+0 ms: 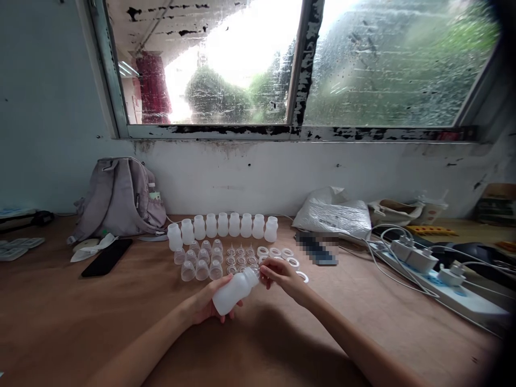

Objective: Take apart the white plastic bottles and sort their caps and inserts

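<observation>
My left hand (213,301) is wrapped round a frosted white baby bottle (233,293), which is tilted with its open neck toward the upper right. Close beside that neck, my right hand (278,273) is closed in a pinch. What lies between its fingertips is too small and pale to make out. Behind the hands stand clear dome caps (202,270) in rows, with clear silicone nipples (241,252) to their right. White collar rings (274,252) lie beside the nipples, partly hidden by my right hand. Several more bottles (223,224) stand upright in a line at the back.
A grey backpack (116,199) leans on the wall at the left, with a black phone (107,258) and a crumpled tissue (94,248) before it. To the right are a silvery plastic bag (334,212), a dark blurred-out object (318,248) and a power strip (467,298) with trailing cables.
</observation>
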Motion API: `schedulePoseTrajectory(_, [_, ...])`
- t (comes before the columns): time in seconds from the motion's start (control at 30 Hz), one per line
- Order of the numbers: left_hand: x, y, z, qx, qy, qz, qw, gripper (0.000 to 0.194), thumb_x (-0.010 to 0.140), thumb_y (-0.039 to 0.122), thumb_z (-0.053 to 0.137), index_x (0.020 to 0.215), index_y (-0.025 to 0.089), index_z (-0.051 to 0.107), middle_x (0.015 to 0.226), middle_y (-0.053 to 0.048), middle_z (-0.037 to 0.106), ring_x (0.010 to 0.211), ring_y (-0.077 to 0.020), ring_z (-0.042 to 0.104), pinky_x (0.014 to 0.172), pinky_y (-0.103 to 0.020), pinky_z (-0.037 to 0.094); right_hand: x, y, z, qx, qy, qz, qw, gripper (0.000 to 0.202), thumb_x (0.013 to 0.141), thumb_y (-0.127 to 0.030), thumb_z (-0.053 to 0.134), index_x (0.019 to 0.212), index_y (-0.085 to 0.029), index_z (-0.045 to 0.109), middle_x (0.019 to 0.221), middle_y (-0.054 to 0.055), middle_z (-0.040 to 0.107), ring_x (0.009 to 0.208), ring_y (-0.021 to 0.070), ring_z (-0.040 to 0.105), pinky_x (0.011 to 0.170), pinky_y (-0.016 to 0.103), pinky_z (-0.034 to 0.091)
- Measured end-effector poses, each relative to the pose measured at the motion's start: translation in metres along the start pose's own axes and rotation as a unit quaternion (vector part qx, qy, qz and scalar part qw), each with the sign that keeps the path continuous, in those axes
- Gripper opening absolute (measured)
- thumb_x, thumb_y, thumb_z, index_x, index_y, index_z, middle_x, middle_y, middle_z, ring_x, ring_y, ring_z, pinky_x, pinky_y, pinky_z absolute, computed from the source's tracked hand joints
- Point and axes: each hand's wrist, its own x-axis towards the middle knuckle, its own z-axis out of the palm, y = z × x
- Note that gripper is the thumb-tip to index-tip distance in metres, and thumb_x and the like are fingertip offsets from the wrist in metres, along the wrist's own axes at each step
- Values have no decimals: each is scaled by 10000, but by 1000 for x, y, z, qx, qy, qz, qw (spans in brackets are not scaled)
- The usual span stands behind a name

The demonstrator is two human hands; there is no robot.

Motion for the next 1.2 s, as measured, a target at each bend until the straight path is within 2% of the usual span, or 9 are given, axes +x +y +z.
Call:
schedulePoseTrajectory(0.13, [0,0,-2,-20,-44,-29,998,590,746,602,377,1009,94,521,765,-81,614,512,-135,559,361,-189,375,-1,0,1,16,15,-6,1000,305,743,-453,533,768,-151,555,616,1,530,547,102,511,522,244,441])
schedulePoseTrajectory(0.4, [-3,4,-2,-65,-53,-44,995,595,757,584,380,997,65,543,672,-58,590,502,-124,553,364,-180,380,-3,-1,3,15,46,-25,999,269,761,-418,528,835,-161,563,667,11,540,576,110,527,539,250,438])
schedulePoseTrajectory(0.63, [-1,1,1,-31,-20,-37,999,564,740,597,376,929,96,553,678,-58,579,499,-130,552,365,-189,379,-5,-6,5,27,48,-13,998,296,746,-442,537,847,-165,567,666,13,546,585,120,536,536,259,453])
schedulePoseTrajectory(0.73, [-2,-2,7,54,19,24,998,496,756,574,344,904,154,563,705,-51,595,516,-139,546,379,-204,368,-4,-4,7,53,42,21,997,312,734,-461,541,809,-159,551,625,-1,520,551,109,511,474,239,447])
schedulePoseTrajectory(0.8, [-6,-1,12,183,78,112,974,430,763,544,352,895,205,580,726,-43,610,564,-166,552,434,-242,391,-3,-1,8,63,40,41,996,325,725,-482,538,733,-158,517,594,-13,503,494,93,484,419,223,423])
schedulePoseTrajectory(0.9, [-11,1,14,392,172,258,866,355,738,468,451,959,225,584,838,-52,624,731,-222,566,637,-304,438,-1,3,8,59,38,38,997,326,720,-479,544,690,-161,478,555,-29,486,455,81,462,401,213,402])
schedulePoseTrajectory(0.97, [-11,1,12,454,204,305,812,374,720,424,499,1019,207,561,939,-67,608,832,-237,554,743,-313,423,-1,4,8,52,52,15,997,303,729,-456,548,716,-161,483,557,-29,490,479,84,475,444,221,415])
schedulePoseTrajectory(1.03, [-10,0,8,464,216,312,800,381,725,408,510,1042,199,544,984,-70,595,861,-229,550,758,-302,420,-2,4,8,47,68,-2,997,283,742,-440,541,745,-162,491,574,-27,499,503,87,489,488,232,423])
schedulePoseTrajectory(1.2, [-7,-2,6,438,196,279,832,336,762,418,483,994,190,564,906,-44,617,801,-196,568,704,-256,424,-2,2,4,29,74,-15,997,257,754,-422,533,818,-175,502,620,-19,504,537,97,506,510,238,424])
